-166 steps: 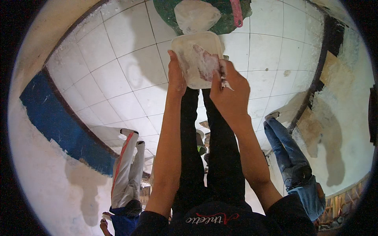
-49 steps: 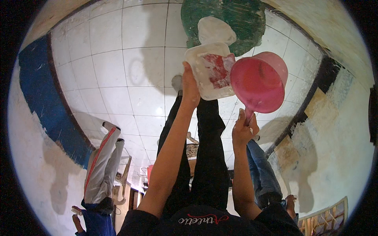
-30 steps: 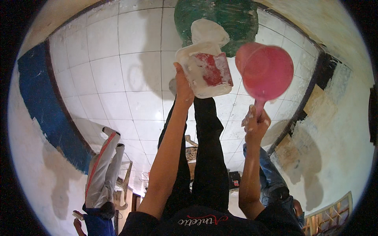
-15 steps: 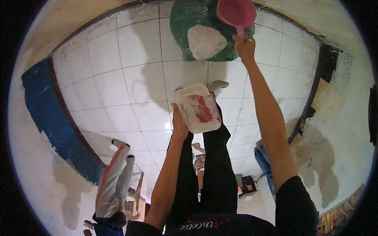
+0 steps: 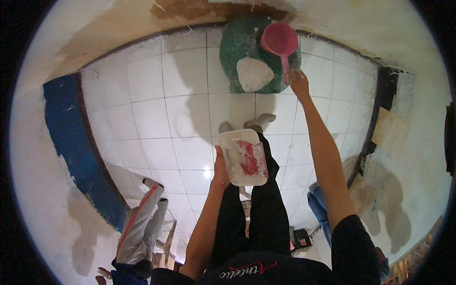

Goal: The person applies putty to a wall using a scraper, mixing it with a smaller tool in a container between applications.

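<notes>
My left hand (image 5: 220,170) is closed round the left side of a shallow white plastic tub (image 5: 226,137). Lying in the tub is a flat red piece (image 5: 250,164) smeared with white; its kind is unclear. My right arm reaches far forward, and my right hand (image 5: 298,83) grips the handle of a pink plastic dipper (image 5: 279,40). The dipper's round bowl overlaps the right side of a green rounded object (image 5: 233,52) on the floor. A white mass (image 5: 254,75) shows on the green object; I cannot tell whether it is powder or a bag.
White floor tiles (image 5: 142,114) surround my feet. A far wall (image 5: 199,16) rises behind the green object. Blue paint (image 5: 80,142) marks the left wall. One person's grey trousers (image 5: 142,223) show at lower left, another's jeans (image 5: 319,206) at lower right, near a dark box (image 5: 300,237).
The whole view has shifted, bringing more of the far wall into sight. The dipper's bowl sits slightly closer over the green object. Both hands keep their holds.
</notes>
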Tool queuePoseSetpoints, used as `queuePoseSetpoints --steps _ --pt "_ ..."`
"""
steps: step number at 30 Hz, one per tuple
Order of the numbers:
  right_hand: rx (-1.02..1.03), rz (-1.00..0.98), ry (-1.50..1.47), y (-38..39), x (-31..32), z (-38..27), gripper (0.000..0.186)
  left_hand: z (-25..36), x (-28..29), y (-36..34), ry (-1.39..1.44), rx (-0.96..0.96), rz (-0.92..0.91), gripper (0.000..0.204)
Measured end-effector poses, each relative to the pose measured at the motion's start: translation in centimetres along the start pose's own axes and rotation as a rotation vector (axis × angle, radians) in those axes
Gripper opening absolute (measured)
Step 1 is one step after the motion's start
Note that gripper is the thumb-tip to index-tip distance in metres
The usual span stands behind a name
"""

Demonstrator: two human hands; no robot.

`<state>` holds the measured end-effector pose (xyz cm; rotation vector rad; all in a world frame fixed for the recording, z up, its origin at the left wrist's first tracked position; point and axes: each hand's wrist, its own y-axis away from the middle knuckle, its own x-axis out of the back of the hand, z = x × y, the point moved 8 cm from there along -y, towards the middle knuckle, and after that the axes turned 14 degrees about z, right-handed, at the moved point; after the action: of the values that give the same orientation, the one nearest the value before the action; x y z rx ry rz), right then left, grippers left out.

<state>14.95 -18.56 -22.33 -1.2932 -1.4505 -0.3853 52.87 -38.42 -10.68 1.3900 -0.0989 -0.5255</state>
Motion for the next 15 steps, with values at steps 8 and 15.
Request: queuePoseSetpoints --steps 8,15 --pt "-1.058 -0.047 -0.691 4.7 22.2 -14.2 0.030 6.9 -4.0 11.4 0.008 -0.181 -0.195 0.081" --pt "-0.525 -0.076 -0.590 -4.0 42.9 -36.9 0.020 13.9 -9.5 23.5 0.081 -0.359 -0.348 0.080"
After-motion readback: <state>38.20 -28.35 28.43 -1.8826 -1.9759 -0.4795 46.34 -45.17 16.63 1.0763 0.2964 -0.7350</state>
